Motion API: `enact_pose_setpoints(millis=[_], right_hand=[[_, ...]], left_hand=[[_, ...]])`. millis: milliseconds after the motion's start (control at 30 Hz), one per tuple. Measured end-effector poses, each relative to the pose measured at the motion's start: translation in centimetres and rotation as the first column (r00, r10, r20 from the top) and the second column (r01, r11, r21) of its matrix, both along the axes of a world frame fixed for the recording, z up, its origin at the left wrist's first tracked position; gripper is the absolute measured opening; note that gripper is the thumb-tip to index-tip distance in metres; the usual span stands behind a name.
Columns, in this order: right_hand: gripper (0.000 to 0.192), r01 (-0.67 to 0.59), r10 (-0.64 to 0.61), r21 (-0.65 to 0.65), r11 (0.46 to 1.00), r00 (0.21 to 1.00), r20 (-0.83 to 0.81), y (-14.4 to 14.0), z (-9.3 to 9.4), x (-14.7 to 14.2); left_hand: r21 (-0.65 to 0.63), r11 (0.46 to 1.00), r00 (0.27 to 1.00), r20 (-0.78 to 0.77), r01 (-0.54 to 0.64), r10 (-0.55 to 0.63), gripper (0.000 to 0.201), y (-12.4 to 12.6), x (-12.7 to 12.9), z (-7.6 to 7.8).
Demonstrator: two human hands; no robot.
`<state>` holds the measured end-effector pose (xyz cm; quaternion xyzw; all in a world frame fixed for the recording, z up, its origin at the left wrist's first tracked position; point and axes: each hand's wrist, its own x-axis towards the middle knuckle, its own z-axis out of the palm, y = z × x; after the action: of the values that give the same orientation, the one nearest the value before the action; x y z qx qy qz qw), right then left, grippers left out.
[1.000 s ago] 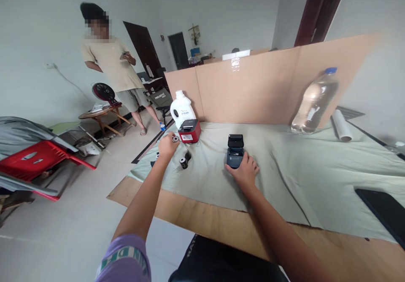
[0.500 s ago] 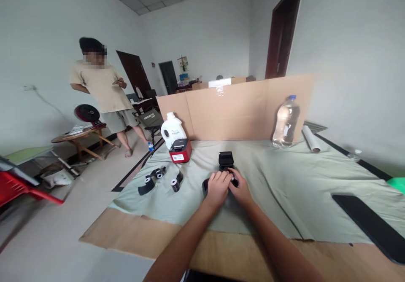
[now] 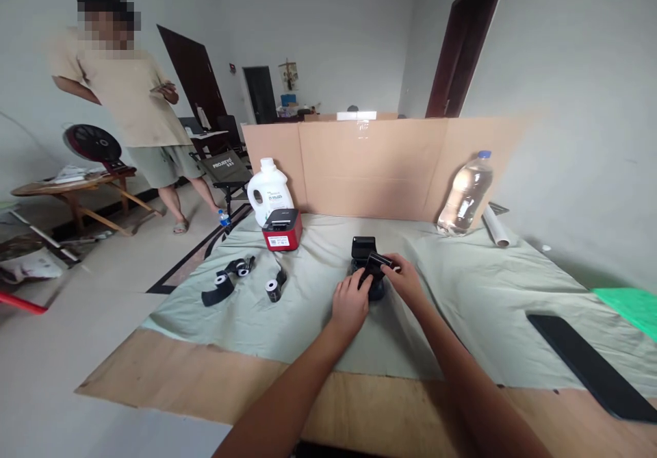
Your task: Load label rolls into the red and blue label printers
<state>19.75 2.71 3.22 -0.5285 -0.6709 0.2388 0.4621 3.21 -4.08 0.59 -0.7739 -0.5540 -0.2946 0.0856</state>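
A small black device (image 3: 363,247) stands on the pale green cloth (image 3: 318,335), with its lid-like part raised at the back. Just above its lower body, a glossy black piece (image 3: 377,263) is tilted between my two hands; I cannot make out exactly what it is. My left hand (image 3: 350,300) grips its left end with bent fingers. At the right end, the fingertips of my right hand (image 3: 403,276) pinch it. Part of the device is hidden behind the piece and my fingers. To the left lie a black paper roll (image 3: 273,289) and more unwound black rolls (image 3: 222,288).
A red-and-black box-shaped machine (image 3: 282,231) stands before a white jug (image 3: 269,187). Cardboard (image 3: 369,170) walls off the back. A water bottle (image 3: 465,194), a white roll (image 3: 496,225) and a dark flat slab (image 3: 590,365) are on the right. A person (image 3: 128,102) stands at left.
My hands have drawn apart from their close, overlapping position, and the black piece now shows tilted between them. The view has shifted down and slightly to the right.
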Motion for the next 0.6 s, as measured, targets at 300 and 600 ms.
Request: enact_pose_setpoints(millis=[300,600], right_hand=[[0.033,-0.164,0.239,-0.195,0.967,0.845,0.478,5.8,2.6,-1.0],[0.032,-0.06,0.155,-0.171,0.983,0.765,0.625,5.4,1.2,-2.3]], left_hand=[[0.031,0.997,0.987,0.145,0.065,-0.069,0.042,0.2,-0.6,-0.2],[-0.079,0.986,0.987,0.07,0.149,-0.144,0.051,-0.9,0.1,-0.4]])
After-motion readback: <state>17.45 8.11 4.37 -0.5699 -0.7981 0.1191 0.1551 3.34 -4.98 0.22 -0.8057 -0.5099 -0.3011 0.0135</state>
